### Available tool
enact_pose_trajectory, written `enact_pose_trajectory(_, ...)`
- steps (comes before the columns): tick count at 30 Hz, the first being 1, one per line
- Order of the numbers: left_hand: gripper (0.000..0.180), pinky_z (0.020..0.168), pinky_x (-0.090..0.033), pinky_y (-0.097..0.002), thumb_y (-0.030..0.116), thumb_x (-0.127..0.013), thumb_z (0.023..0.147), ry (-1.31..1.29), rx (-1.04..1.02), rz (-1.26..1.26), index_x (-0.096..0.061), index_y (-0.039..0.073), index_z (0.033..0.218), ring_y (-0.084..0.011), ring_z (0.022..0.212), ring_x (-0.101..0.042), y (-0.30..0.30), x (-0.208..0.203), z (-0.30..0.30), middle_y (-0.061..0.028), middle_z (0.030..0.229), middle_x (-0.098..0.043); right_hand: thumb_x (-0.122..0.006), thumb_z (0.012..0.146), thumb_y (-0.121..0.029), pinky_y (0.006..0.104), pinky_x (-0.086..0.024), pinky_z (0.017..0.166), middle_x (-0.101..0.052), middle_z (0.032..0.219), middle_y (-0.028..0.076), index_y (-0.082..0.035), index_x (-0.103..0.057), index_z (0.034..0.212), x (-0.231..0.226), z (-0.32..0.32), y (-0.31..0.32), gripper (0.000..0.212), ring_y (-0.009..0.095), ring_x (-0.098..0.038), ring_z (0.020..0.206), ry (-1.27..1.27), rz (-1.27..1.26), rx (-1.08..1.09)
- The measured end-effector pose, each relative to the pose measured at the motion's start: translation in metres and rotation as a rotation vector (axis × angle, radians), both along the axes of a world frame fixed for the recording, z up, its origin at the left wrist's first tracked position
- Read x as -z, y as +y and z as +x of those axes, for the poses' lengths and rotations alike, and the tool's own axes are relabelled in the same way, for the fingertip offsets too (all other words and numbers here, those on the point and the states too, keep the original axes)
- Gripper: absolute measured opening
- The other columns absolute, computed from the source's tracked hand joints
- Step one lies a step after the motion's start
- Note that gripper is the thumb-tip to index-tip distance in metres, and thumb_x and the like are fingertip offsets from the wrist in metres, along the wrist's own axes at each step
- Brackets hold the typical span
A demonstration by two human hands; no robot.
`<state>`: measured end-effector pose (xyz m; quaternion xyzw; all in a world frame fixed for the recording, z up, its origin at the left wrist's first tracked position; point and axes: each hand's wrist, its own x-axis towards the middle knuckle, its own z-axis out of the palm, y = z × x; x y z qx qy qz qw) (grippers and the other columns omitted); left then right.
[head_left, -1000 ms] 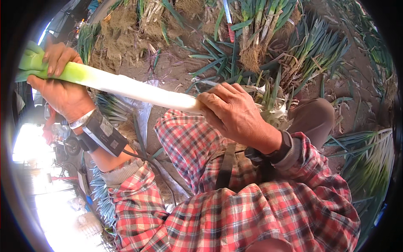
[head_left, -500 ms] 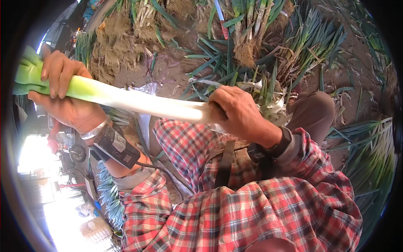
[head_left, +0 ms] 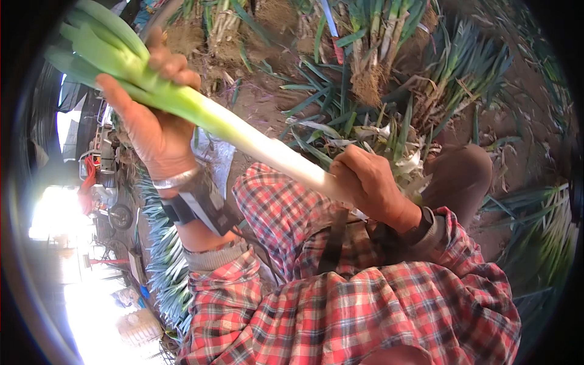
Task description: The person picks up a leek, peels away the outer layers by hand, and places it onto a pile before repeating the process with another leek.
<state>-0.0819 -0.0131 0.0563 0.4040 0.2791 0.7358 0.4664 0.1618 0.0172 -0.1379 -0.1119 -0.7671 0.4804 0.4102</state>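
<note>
The person's left hand (head_left: 152,137) is curled around a long, thick leek with a white shaft and a pale-to-deep-green leafy top (head_left: 255,137), gripping it just below where the leaves fan out. The fingers wrap over the upper side and the thumb lies along the lower side. The right hand (head_left: 377,185) is closed in a fist around the white end, hiding its tip.

Half a second ago the leek lay closer to level, its leaves partly lost at the dark left rim; now it slopes steeply from upper left down to the right hand, and more of the leaves show. The left hand has moved up and to the right, while the right hand sits slightly lower, above the red plaid cloth over the lap (head_left: 280,194).

The upright bundle of leeks with brown hairy roots (head_left: 368,85) and the narrow tool with a red handle (head_left: 338,52) remain beyond the hands.
</note>
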Motion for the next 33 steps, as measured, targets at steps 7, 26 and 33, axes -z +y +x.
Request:
enact_pose_trajectory(7, 0.074, 0.063, -0.041, -0.0277, 0.038, -0.075, 0.080, -0.175, -0.059, -0.024, -0.043, -0.009, 0.127, -0.0143, 0.072, -0.043, 0.003, 0.001, -0.033, -0.0041, 0.082, -0.046, -0.067, 0.084, -0.012, 0.0390, -0.048, 0.067, -0.056, 0.088, 0.009, -0.005, -0.057, 0.102, 0.014, 0.005, -0.001, 0.022, 0.030, -0.058, 0.083, -0.129, 0.074, 0.070)
enact_pose_trajectory(26, 0.071, 0.059, -0.042, -0.0251, 0.020, -0.079, 0.070, -0.243, -0.081, 0.143, -0.044, -0.009, 0.125, -0.0118, 0.069, -0.045, 0.001, -0.002, -0.036, -0.0019, 0.086, -0.048, -0.066, 0.081, -0.005, 0.0390, -0.046, 0.063, -0.054, 0.083, 0.010, -0.005, -0.053, 0.097, 0.021, 0.009, 0.008, 0.022, 0.031, -0.056, 0.074, -0.062, 0.275, 0.190)
enact_pose_trajectory(33, 0.070, 0.060, -0.043, -0.0280, 0.042, -0.067, 0.086, -0.212, 0.101, 0.191, -0.038, -0.007, 0.127, -0.0146, 0.070, -0.046, 0.002, -0.012, -0.030, -0.0043, 0.089, -0.048, -0.068, 0.079, -0.006, 0.0390, -0.047, 0.063, -0.055, 0.083, 0.012, -0.004, -0.053, 0.096, 0.011, 0.016, 0.003, 0.023, 0.032, -0.058, 0.076, -0.033, 0.036, 0.153)
